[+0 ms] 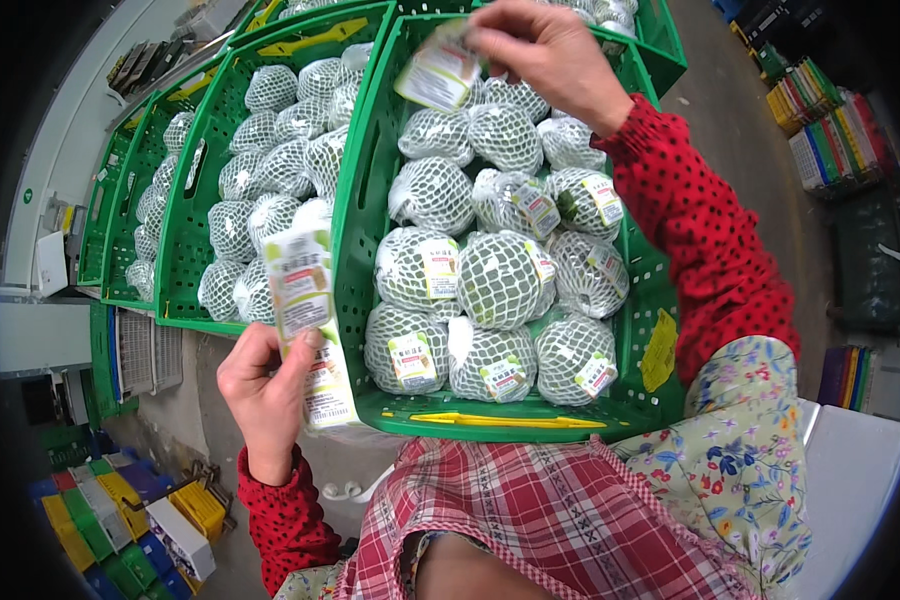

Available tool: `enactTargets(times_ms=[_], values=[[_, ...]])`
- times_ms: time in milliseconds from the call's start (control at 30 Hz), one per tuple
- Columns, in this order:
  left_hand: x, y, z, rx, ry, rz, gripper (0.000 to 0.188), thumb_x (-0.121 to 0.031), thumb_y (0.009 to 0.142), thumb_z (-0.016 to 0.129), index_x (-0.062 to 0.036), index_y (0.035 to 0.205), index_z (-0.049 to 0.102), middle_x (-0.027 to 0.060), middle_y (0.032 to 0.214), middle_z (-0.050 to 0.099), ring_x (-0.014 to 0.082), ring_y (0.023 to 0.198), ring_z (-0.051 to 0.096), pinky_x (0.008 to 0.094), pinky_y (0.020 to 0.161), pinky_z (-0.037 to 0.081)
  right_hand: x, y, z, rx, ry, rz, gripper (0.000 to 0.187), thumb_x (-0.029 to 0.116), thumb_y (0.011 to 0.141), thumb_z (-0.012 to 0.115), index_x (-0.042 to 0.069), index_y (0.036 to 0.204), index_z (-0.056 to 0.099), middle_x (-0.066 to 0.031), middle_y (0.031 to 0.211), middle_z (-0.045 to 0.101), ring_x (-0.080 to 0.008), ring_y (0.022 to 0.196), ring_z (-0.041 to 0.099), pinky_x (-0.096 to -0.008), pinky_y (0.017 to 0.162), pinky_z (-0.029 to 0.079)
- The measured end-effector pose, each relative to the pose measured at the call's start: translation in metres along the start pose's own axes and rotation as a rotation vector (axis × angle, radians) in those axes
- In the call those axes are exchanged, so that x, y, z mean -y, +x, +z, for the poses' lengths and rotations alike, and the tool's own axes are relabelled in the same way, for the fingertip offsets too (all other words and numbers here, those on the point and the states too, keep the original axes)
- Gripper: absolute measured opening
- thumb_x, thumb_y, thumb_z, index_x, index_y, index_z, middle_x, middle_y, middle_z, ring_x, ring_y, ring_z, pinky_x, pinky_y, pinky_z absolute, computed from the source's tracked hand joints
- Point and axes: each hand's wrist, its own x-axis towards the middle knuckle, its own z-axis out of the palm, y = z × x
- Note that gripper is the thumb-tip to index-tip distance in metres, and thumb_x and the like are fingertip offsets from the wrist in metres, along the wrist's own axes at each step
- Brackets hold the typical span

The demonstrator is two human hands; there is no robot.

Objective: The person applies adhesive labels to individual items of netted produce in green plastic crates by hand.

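Note:
My left hand (263,385) pinches the lower part of a strip of printed labels (303,275), white and green, beside the near left corner of a green crate (362,190). Over the crate's far end, my right hand (555,55) is closed on the edge of a single label (440,80), slightly blurred by motion. Rows of round green produce (505,280) in white foam nets fill the crate; the exact kind is hard to make out. Nearer pieces carry labels like this one (411,362), while several farther ones show plain netting.
More green crates of netted produce (232,235) stand close on the left, and others lie beyond. A yellow strip (505,421) runs along the near rim. Stacked coloured crates (120,510) are at lower left; more stacks (838,140) stand at right.

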Motion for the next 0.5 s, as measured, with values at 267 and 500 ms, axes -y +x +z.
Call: enactTargets(times_ms=[267, 500], values=[[-0.007, 0.010, 0.017, 0.126, -0.046, -0.015, 0.012, -0.002, 0.083, 0.073, 0.0049, 0.079, 0.064, 0.0009, 0.068, 0.055, 0.0059, 0.060, 0.045, 0.0231, 0.053, 0.034, -0.115, -0.039, 0.058, 0.405, -0.277, 0.105, 0.040, 0.028, 0.070, 0.082, 0.005, 0.097, 0.064, -0.0121, 0.081, 0.064, -0.0268, 0.077, 0.063, -0.0376, 0.070, 0.049], [-0.015, 0.019, 0.022, 0.168, -0.016, 0.037, 0.009, -0.001, 0.084, 0.072, 0.0048, 0.085, 0.066, 0.0034, 0.080, 0.058, 0.0070, 0.069, 0.049, 0.0229, 0.058, 0.037, -0.141, -0.055, 0.093, 0.454, -0.426, 0.133, 0.049, 0.035, 0.071, 0.081, 0.004, 0.103, 0.059, -0.0145, 0.083, 0.066, -0.0318, 0.078, 0.064, -0.0430, 0.068, 0.048]])
